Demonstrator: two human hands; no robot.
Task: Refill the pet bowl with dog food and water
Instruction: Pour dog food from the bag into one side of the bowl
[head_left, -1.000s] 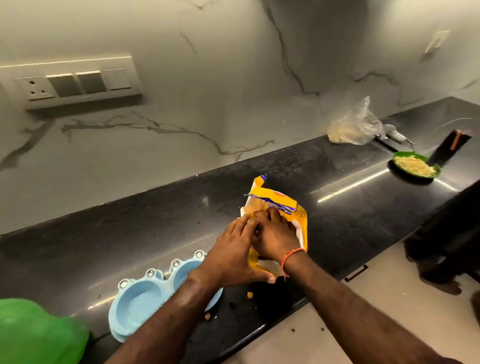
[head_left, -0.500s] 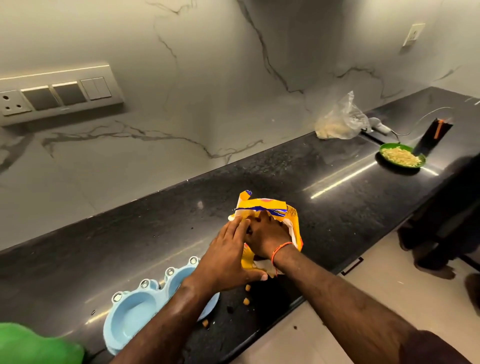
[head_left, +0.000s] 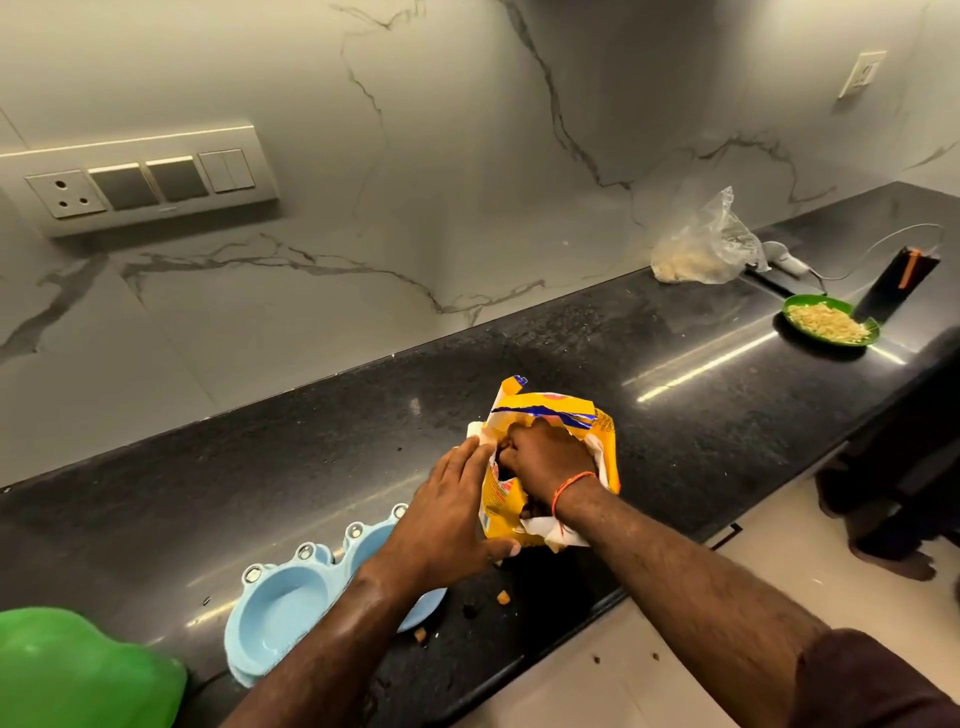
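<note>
A yellow dog food bag (head_left: 550, 410) stands torn open on the black countertop (head_left: 311, 467). My right hand (head_left: 545, 460) reaches down into its mouth, fingers curled and partly hidden inside. My left hand (head_left: 447, 514) presses flat against the bag's left side and grips its lower edge with the thumb. A light blue double pet bowl (head_left: 283, 616) lies to the left, partly under my left forearm; its visible compartment holds nothing. A few kibble pieces (head_left: 503, 597) lie loose on the counter by the bowl.
A green plastic object (head_left: 78, 670) sits at the bottom left. Far right are a green plate of yellowish food (head_left: 831, 325), a clear plastic bag (head_left: 706, 244), a dark upright item (head_left: 896, 283) and a cable. A switch panel (head_left: 140, 179) is on the marble wall. The counter edge runs just below the bag.
My right hand has gone deeper into the bag's mouth, and the left hand has shifted onto the bag's left side. The view has drifted slightly.
</note>
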